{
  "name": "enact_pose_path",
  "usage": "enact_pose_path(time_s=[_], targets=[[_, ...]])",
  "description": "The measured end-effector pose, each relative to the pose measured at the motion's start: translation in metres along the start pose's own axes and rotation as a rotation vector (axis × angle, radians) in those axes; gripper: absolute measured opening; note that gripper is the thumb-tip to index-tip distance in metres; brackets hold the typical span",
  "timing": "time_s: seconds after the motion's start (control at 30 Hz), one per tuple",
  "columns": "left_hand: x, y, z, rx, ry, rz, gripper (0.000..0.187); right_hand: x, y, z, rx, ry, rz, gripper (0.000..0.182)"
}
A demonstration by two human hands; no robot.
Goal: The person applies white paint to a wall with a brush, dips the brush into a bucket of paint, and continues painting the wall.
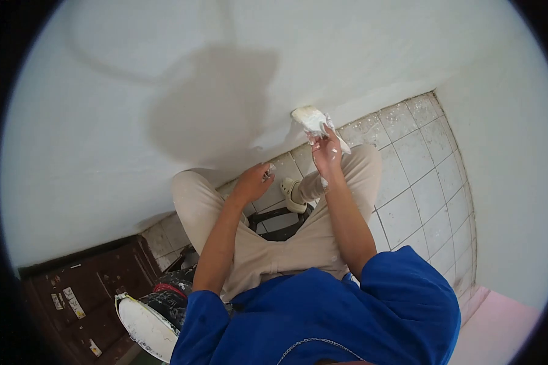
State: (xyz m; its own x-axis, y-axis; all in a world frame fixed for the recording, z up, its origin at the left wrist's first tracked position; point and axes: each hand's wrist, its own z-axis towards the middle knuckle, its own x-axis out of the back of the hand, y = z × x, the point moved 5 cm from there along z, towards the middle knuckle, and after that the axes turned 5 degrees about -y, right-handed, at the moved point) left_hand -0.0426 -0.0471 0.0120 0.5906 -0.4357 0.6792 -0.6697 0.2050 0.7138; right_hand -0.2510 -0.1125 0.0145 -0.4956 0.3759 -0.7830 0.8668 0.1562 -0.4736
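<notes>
My right hand [327,153] is closed around a wide paintbrush [312,121], its pale bristles up against the white wall [371,48] low down near the floor. White paint coats the brush and has smeared over the fingers and wrist. Beside the left knee, my left hand [253,182] hangs in front of the wall with its fingers curled in. White smears show on its fingertips; I cannot tell whether something small is between them.
Paint-spotted tiles [402,164] cover the floor along the wall, meeting a second wall [499,146] at right. A black stool frame [277,224] is under my legs. At lower left, a white-rimmed paint bucket [145,325] stands beside a dark brown wooden panel [85,292].
</notes>
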Motion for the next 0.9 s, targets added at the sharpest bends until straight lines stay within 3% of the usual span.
enact_pose_path(time_s=[0.07, 0.17, 0.23, 0.33, 0.43, 0.67, 0.83, 0.9], targets=[[0.007, -0.001, 0.004, 0.009, 0.017, 0.005, 0.029, -0.008, -0.012, -0.01, 0.078, -0.037, -0.038, 0.037], [0.006, -0.003, 0.008, 0.059, -0.031, -0.036, 0.028, 0.036, 0.006, 0.028, 0.131, 0.095, -0.118, 0.036], [0.001, -0.001, 0.007, -0.028, 0.043, -0.006, 0.025, 0.03, 0.015, 0.05, 0.126, 0.133, -0.134, 0.036], [0.0, -0.003, 0.003, -0.041, 0.05, -0.001, 0.024, 0.018, 0.012, 0.031, 0.019, 0.05, -0.096, 0.034], [0.004, -0.001, 0.004, -0.008, 0.034, -0.004, 0.025, -0.012, -0.007, -0.008, 0.159, -0.102, -0.009, 0.033], [-0.002, -0.007, 0.006, -0.007, -0.002, 0.034, 0.032, 0.048, 0.015, 0.047, 0.059, 0.191, -0.097, 0.027], [0.003, -0.004, 0.003, 0.059, -0.049, 0.041, 0.033, 0.017, 0.023, 0.019, 0.07, 0.175, -0.044, 0.028], [0.003, -0.004, 0.005, 0.066, -0.065, 0.042, 0.034, 0.003, 0.018, 0.001, 0.172, 0.161, 0.003, 0.029]])
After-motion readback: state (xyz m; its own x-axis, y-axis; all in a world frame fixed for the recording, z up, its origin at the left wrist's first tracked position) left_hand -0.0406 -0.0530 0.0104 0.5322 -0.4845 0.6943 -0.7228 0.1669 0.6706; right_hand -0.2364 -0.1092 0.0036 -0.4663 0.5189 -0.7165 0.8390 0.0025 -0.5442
